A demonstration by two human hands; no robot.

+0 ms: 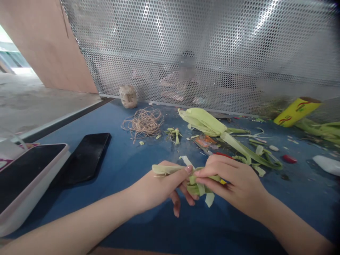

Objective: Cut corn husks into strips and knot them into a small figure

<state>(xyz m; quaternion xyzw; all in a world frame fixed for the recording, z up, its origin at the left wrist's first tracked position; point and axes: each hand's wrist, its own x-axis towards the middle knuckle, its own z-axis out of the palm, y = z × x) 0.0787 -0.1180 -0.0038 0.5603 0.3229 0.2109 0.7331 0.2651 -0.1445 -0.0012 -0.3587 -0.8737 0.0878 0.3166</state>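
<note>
Left hand (159, 189) and right hand (235, 184) are meeting low over the near part of the blue desk (127, 166). Both are grasping one bundle of leaf strips (198, 187). Left fingers (183, 173) are pinching the pale end that is sticking out leftward. Right fingers (209, 173) are closing over the folded green part, and loose ends are hanging below the hands. The leaf strips are sitting between the two hands; contact with the desk cannot be told. Behind the right hand, a pile of leaves (209, 124) is lying on the desk, its long blades trailing to the right. Tangled twine (143, 122) is lying further back on the left, and a spool (128, 95) is standing just behind it by the perforated screen (212, 53). A black phone (86, 159) is lying flat at left, just beside a white-rimmed case (32, 184). A yellow roll (297, 110) is lying tilted at far right.
</note>
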